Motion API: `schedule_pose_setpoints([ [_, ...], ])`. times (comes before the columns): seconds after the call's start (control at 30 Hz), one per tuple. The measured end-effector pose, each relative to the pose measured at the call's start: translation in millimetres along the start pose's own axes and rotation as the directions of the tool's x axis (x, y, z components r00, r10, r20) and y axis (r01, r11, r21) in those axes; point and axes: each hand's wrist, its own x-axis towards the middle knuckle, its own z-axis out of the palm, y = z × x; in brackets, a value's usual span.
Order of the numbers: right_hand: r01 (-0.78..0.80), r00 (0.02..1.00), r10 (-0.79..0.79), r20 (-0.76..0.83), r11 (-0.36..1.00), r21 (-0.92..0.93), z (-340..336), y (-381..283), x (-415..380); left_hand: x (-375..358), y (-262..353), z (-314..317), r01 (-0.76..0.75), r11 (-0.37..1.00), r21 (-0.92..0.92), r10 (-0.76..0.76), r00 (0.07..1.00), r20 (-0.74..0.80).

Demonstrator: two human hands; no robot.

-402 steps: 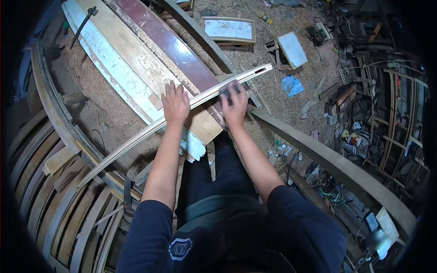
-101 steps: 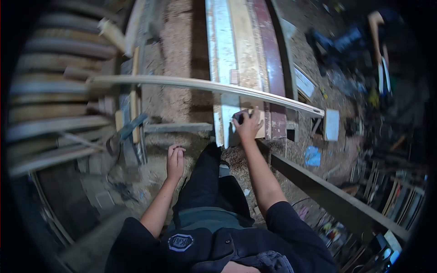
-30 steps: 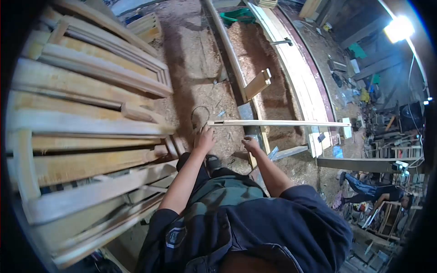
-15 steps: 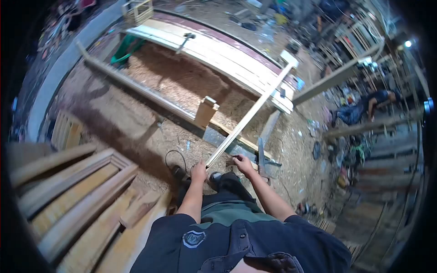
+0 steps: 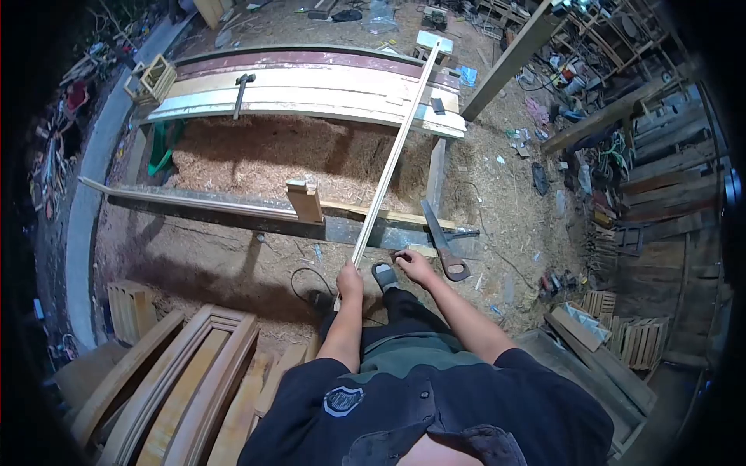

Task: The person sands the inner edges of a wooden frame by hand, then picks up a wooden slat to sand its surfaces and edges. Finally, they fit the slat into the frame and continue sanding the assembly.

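Note:
A long pale wood strip (image 5: 392,159) runs from my lap area up across the workbench to a small stand at the top. My left hand (image 5: 350,281) is wrapped round its near end. To the right, my right hand (image 5: 414,266) is closed with curled fingers near the edge of a low beam; what it holds, if anything, is too small to name. A handsaw (image 5: 444,245) with a brown handle rests on the beam just right of that hand. An upright wood block (image 5: 305,202) stands on the beam, left of the strip.
A hammer (image 5: 242,95) and a dark flat object (image 5: 437,106) lie on the plank bench (image 5: 311,92). Curved wooden frames (image 5: 183,388) are stacked at lower left. A slanted post (image 5: 509,60) rises at upper right. Sawdust covers the ground, with a dark cable loop near my feet.
The view has turned and shifted, so the bench appears more level and the person at the right is out of view. My left hand remains round the strip, whose near end now shows below it.

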Motion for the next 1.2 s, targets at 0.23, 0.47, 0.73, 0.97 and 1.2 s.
schedule_pose_setpoints([
  [0.23, 0.077, 0.996, -0.071, 0.059, 0.993, -0.093, -47.8, 11.0, 1.2, -6.7, 25.5, -61.6, -0.055, 0.996, 0.074, 0.058, 0.997, -0.046],
  [0.47, 0.372, 0.888, -0.437, -0.145, 0.866, -0.334, -39.0, -32.0, 46.9, -9.3, 115.9, -204.5, 0.014, 0.993, 0.116, -0.016, 1.0, 0.012],
  [0.73, 0.372, 0.859, -0.484, -0.166, 0.815, -0.445, -64.7, -144.0, 82.7, -27.0, 199.1, -292.9, -0.017, 0.988, 0.153, 0.019, 1.0, -0.007],
  [0.97, 0.51, 0.652, -0.751, -0.11, 0.541, -0.668, -94.0, -182.0, 118.1, -50.2, 206.1, -352.9, -0.091, 0.992, 0.083, 0.09, 0.996, 0.018],
  [1.2, 0.681, 0.182, -0.983, 0.002, 0.124, -0.722, -86.9, -236.1, 152.6, -89.3, 187.5, -418.7, -0.105, 0.991, 0.087, 0.096, 0.99, 0.101],
])
